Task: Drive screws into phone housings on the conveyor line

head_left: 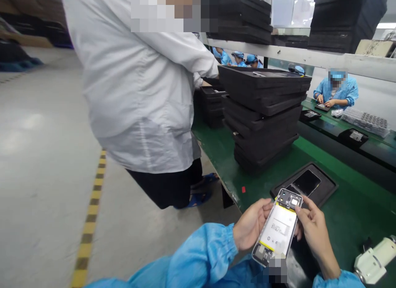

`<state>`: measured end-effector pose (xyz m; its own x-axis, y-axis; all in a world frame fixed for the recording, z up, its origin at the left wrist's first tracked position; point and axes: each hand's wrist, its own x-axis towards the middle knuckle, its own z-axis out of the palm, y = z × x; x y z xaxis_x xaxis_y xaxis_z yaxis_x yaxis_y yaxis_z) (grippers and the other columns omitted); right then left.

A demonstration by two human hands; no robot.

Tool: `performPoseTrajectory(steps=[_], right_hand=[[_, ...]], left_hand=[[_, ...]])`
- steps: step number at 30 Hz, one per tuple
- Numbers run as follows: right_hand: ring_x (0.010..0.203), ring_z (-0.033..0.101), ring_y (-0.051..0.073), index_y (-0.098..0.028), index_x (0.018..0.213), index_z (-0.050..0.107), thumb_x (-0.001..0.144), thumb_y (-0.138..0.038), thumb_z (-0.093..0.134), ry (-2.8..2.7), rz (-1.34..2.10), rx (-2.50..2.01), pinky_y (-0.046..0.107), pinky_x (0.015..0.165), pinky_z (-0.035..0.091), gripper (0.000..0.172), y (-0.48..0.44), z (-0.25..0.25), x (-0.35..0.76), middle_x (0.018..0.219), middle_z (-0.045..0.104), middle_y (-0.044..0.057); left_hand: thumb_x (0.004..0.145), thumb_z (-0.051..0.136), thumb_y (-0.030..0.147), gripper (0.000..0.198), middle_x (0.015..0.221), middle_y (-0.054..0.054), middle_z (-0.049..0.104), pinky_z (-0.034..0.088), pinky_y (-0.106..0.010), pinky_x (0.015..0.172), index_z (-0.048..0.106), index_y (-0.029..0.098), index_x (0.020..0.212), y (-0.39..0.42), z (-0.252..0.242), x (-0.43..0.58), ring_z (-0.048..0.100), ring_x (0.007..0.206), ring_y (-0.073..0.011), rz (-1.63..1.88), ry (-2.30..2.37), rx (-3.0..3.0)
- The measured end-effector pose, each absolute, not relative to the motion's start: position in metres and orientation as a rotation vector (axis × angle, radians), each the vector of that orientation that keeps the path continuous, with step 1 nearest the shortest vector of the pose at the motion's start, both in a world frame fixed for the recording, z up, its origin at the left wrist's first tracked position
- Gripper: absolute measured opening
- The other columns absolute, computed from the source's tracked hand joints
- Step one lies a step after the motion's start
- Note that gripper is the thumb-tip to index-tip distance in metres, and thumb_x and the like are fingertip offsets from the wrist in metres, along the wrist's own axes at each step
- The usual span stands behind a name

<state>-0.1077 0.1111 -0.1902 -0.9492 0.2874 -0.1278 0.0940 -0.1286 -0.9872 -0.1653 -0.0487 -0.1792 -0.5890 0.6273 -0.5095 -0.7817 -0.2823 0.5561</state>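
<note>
White and silver, the opened phone sits between both hands just above the near edge of the green surface, its back cover off and the pale battery with a yellow strip facing up. The left hand cups the phone's left long edge from below, fingers curled partly closed around the frame. The right hand pinches the upper right corner near the camera cutout, thumb and forefinger closed on the rim — the other fingers loosely bent behind.

Just beyond the phone lies a black foam tray holding a dark glass panel. Farther back stands a tall stack of black trays, and a person in a white coat stands at the surface's end. A pale tool rests at the lower right.

Handling this well seems to call for gripping only the metal frame, keeping fingertips off the battery face and the exposed board near the top. Holding the phone level and close over the surface would, I judge, limit harm from a slip — the left hand bearing the weight, the right only steadying.
</note>
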Motion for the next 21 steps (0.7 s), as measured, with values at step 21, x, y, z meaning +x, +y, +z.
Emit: performPoseTrajectory(steps=[21], right_hand=[[0.035,0.054,0.013,-0.014,0.104,0.044,0.052,-0.074,0.073,-1.649,2.496,-0.078,0.019,0.031,0.041,0.085,0.118,-0.188,-0.13,0.064,0.064,0.004]], left_hand=[[0.061,0.084,0.043,0.087,0.101,-0.008,0.072,0.059,-0.039,0.061,0.045,0.025,0.136,-0.011,-0.159,-0.209,0.069,0.08,-0.0327,1.97,1.195,0.201]])
